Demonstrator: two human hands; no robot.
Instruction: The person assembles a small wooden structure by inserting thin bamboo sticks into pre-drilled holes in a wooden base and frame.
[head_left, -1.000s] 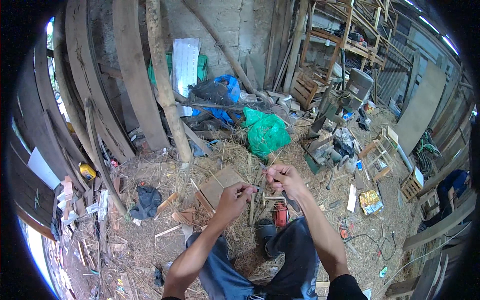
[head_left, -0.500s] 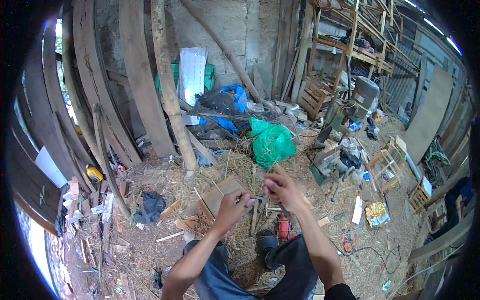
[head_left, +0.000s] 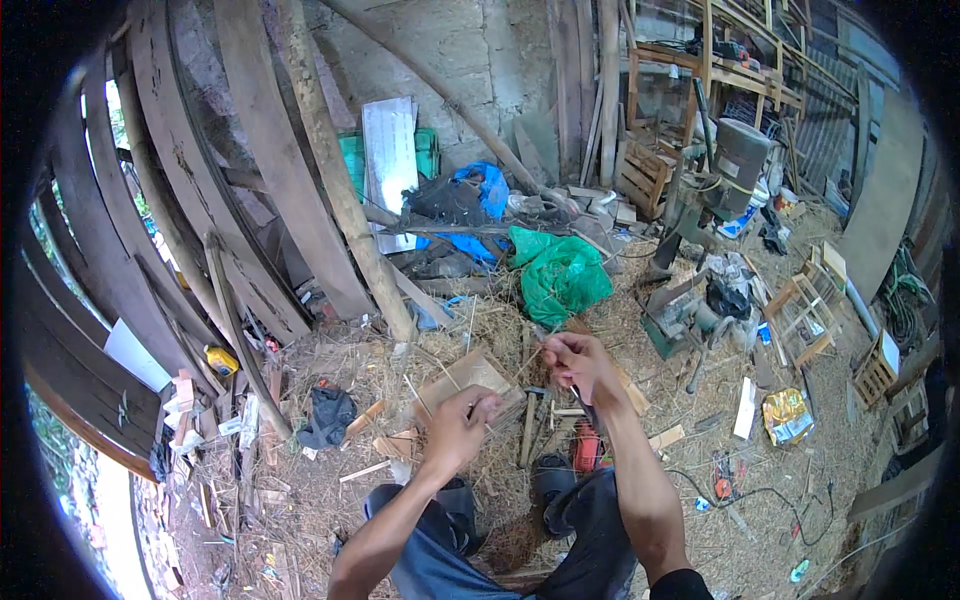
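My left hand is closed, thumb and fingers pinched together, over the near edge of a flat wooden board on the ground. Whatever it grips is too small to make out. Farther forward and to the right, my right hand is also closed in a pinch. A thin, pale line runs near its fingertips, but I cannot tell whether it is held or lies behind. Something dark shows under the right palm, its kind unclear. Below the hands lie a hammer-shaped tool and a red object, partly hidden by my right forearm.
Straw and wood scraps cover the ground. Ahead sits a green plastic bag, near a wooden post. A black cloth or bag lies left; a gold wrapper and black cable lie right. A metal machine stands right.
My hands have moved apart: the left has shifted slightly down and left, the right slightly rightward. The small dark piece seen between them earlier no longer shows there. The view has tilted slightly.
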